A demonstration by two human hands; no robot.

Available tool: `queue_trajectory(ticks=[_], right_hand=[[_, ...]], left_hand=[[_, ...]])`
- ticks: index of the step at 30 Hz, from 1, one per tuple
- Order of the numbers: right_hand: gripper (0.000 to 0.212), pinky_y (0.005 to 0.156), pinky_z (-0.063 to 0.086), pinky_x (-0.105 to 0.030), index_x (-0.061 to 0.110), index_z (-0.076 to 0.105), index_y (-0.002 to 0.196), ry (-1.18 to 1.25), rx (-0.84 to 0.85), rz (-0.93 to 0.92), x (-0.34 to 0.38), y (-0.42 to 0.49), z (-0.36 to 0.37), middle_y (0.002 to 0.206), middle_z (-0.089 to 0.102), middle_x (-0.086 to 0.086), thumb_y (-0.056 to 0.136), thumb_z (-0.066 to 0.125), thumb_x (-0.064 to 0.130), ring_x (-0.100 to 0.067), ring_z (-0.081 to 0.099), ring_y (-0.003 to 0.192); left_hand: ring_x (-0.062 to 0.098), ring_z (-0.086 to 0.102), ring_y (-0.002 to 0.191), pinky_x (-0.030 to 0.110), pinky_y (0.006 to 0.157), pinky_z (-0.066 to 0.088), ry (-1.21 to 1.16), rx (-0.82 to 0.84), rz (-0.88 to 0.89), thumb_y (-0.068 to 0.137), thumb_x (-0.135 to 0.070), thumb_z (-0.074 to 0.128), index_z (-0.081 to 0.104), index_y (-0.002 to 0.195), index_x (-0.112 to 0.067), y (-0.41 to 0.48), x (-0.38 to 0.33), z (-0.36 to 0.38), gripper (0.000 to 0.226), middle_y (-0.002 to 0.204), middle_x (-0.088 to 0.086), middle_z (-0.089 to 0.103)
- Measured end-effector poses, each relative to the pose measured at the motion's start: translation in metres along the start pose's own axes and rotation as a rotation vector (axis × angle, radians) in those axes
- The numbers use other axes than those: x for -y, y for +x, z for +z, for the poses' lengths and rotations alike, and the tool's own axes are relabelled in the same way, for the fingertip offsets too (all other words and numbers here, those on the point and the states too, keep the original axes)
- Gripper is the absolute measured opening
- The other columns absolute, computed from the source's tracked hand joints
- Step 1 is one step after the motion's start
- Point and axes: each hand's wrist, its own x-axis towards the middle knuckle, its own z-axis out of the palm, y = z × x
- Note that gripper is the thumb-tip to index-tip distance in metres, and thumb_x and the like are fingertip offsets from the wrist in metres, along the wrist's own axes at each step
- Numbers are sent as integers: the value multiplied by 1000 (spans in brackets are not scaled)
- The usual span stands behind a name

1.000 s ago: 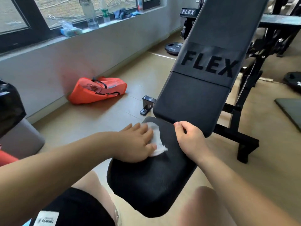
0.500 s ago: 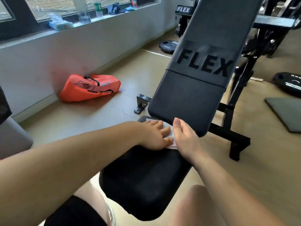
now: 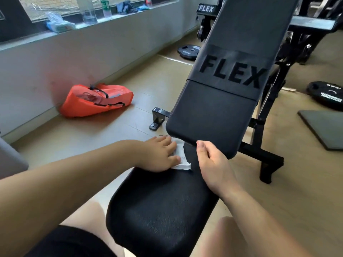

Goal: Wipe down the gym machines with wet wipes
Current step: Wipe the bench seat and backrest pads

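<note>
A black adjustable bench fills the middle of the view, its seat pad (image 3: 159, 210) close to me and its raised back pad (image 3: 222, 86) marked FLEX. A white wet wipe (image 3: 181, 156) lies on the far end of the seat, just below the back pad's lower edge. My left hand (image 3: 159, 154) presses flat on the wipe with straight fingers. My right hand (image 3: 211, 160) rests on the seat's right side beside the wipe, fingers loosely bent, thumb pointing up at the back pad's edge, holding nothing.
An orange bag (image 3: 96, 100) lies on the floor by the wall at left. Weight plates (image 3: 189, 51) (image 3: 328, 94) and a dark mat (image 3: 324, 128) lie on the floor. Bottles (image 3: 89, 12) stand on the window sill. The bench's black frame foot (image 3: 267, 164) juts out right.
My left hand has slid the wipe up the seat toward the back pad's lower edge, then slightly left so more of the wipe shows. My right hand stayed beside it.
</note>
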Motion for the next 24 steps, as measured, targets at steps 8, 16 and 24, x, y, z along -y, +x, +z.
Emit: queue_trajectory(ticks=[8, 16, 24], right_hand=[[78, 129, 11, -34, 32, 25, 162, 67, -25, 121, -8, 6, 6, 166, 24, 19, 95, 17, 72, 0, 12, 155], [44, 109, 33, -26, 29, 52, 146, 328, -17, 537, 33, -2, -30, 136, 50, 19, 109, 38, 49, -3, 45, 131], [39, 60, 31, -33, 17, 39, 72, -91, 322, 557, 181, -19, -120, 68, 40, -1, 107, 41, 34, -17, 40, 64]], left_hand=[[25, -1, 158, 46, 127, 4, -24, -15, 224, 105, -61, 16, 5, 163, -30, 47, -12, 5, 67, 170, 3, 7], [21, -19, 156, 44, 127, -10, -135, 19, 423, 106, -58, 7, -6, 163, -34, -35, -66, 7, 63, 171, -2, -14], [22, 46, 141, 35, 115, 37, -618, 246, 113, 111, -35, 24, 39, 156, -25, -149, -50, -72, 49, 157, 2, 47]])
